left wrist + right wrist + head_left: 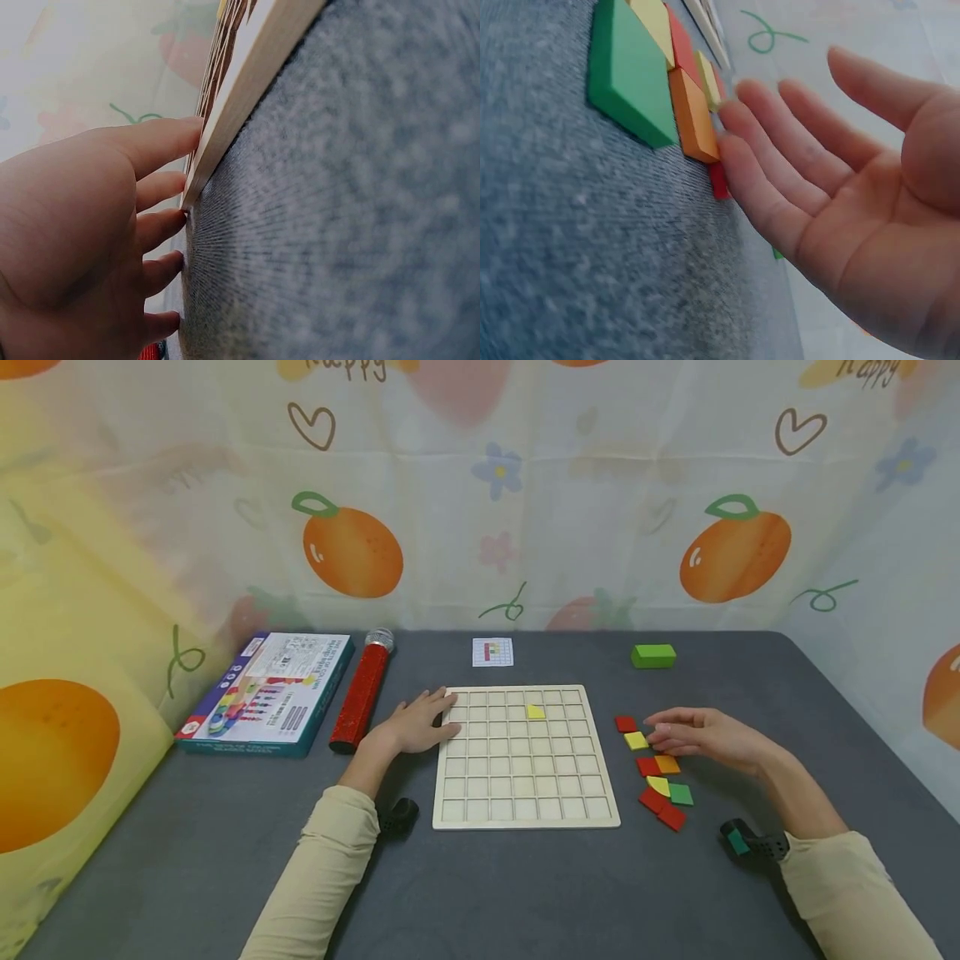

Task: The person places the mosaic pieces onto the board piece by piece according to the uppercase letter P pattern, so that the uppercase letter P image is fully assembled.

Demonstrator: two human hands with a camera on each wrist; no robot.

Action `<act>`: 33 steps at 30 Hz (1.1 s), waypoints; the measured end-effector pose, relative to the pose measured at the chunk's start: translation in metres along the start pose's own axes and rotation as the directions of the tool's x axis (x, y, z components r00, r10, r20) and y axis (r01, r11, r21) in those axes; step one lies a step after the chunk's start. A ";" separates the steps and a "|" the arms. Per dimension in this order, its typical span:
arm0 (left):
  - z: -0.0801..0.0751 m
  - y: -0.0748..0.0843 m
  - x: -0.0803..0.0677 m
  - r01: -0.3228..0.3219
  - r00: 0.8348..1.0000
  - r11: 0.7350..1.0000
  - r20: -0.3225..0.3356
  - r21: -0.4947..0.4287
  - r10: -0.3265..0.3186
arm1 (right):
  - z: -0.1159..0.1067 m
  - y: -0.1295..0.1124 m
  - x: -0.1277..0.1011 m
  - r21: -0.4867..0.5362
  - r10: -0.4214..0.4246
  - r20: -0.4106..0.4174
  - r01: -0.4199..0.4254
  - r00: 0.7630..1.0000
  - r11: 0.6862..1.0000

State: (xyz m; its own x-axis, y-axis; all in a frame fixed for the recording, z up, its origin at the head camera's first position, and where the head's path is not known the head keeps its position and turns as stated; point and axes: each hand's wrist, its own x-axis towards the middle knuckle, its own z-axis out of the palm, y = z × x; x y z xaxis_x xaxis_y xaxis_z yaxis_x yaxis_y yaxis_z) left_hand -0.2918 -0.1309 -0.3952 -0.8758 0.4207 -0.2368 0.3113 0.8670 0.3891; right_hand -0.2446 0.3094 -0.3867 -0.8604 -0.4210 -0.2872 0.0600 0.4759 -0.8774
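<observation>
2 bare hands over a grey table [525, 893], both placed relative to the wooden grid board [525, 777] at its middle

Left hand [416, 725] flat at the board's left edge near the far corner, fingers [161, 146] straight and relaxed, tips against the pale wooden rim [247, 97], nothing gripped

Right hand [701, 737] to the right of the board, open and loose, fingers [780, 161] extended toward a cluster of loose coloured tiles, holding nothing; fingertips just beside the orange tile [667, 764] and the yellow tile [636, 741], contact hard to judge from the head view, very close in the right wrist view

1 small yellow square [535, 712] already lying in a cell in the board's far half, slightly right of centre

Other loose tiles right of the board: 1 red tile [626, 723] farthest, another red tile [648, 767] touching the orange one, then a yellow quarter-round piece [659, 785], a green tile [681, 793] and 2 more red pieces [663, 810] nearest the person

Beyond the board: a small pattern card [492, 652]; beyond and right: a green block [653, 655]

Left of the board: a red glitter tube [362, 693] with a silver cap, then a boxed game [266, 693] further left

Beige sleeves [322, 868] on both arms, dark wrist straps near each cuff
</observation>
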 end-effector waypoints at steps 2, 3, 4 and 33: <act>0.000 0.000 0.000 0.001 1.000 1.000 0.001 -0.001 -0.001 | -0.001 0.000 -0.001 -0.019 0.018 0.019 -0.017 1.000 1.000; 0.000 0.000 0.001 0.004 1.000 1.000 0.002 -0.003 -0.004 | -0.001 0.000 -0.002 -0.029 0.023 0.025 -0.022 0.999 0.999; 0.000 0.000 0.001 0.005 1.000 1.000 0.001 -0.004 -0.005 | -0.001 -0.001 -0.002 -0.040 0.025 0.031 -0.023 0.999 0.999; 0.000 0.002 -0.003 0.009 1.000 1.000 -0.005 -0.013 -0.009 | 0.003 -0.007 -0.008 -0.260 -0.153 0.161 0.191 0.975 0.947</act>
State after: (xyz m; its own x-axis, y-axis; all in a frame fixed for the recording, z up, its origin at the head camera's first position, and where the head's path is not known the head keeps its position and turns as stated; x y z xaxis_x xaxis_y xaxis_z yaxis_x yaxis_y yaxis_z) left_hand -0.2886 -0.1299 -0.3940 -0.8805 0.4114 -0.2356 0.2986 0.8672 0.3984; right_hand -0.2362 0.3073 -0.3792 -0.7668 -0.6073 -0.2079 -0.2389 0.5707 -0.7856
